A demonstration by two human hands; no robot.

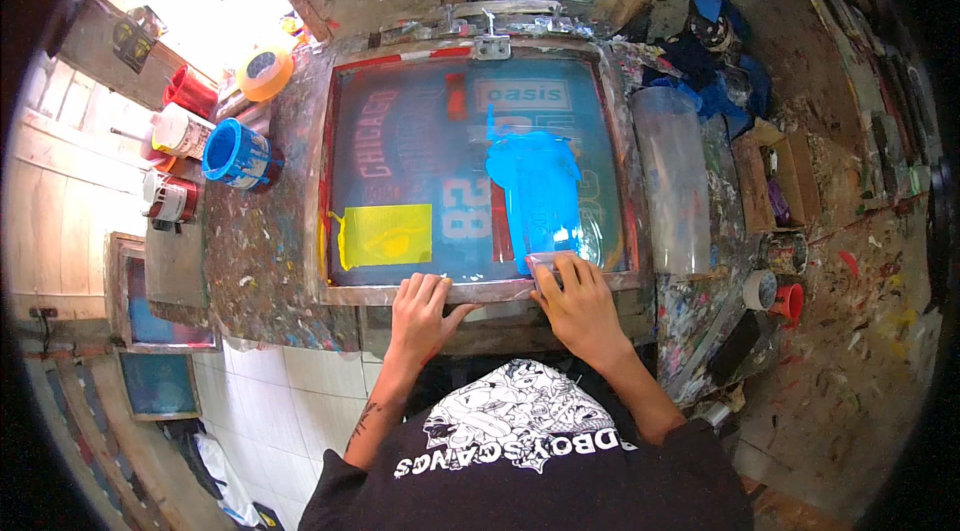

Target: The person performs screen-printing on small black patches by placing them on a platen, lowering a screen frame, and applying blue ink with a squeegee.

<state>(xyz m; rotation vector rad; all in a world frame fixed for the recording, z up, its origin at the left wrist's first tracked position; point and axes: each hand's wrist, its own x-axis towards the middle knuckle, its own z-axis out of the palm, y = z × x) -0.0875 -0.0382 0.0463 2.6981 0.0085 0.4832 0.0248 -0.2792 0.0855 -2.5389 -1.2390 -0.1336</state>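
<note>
A screen printing frame (630, 181) lies in front of me, with blue mesh that shows faint lettering. Bright blue ink (540, 181) covers a broad patch right of its middle. A yellow patch (390, 235) sits at its near left. With bent fingers over the near rim and the thumb off to the side, my left hand (422, 316) grips the frame. My right hand (580, 306) is closed on a small pale squeegee (541, 263) at the near end of the blue ink. The squeegee's lower part is hidden by my fingers.
A metal hinge clamp (491, 46) holds the frame's far side. On the left stand a blue ink tub (240, 156), several other paint cans and a roll of tape (265, 74). A clear plastic roll (672, 181) lies right, near a cardboard box (775, 181) and a red cup (789, 302).
</note>
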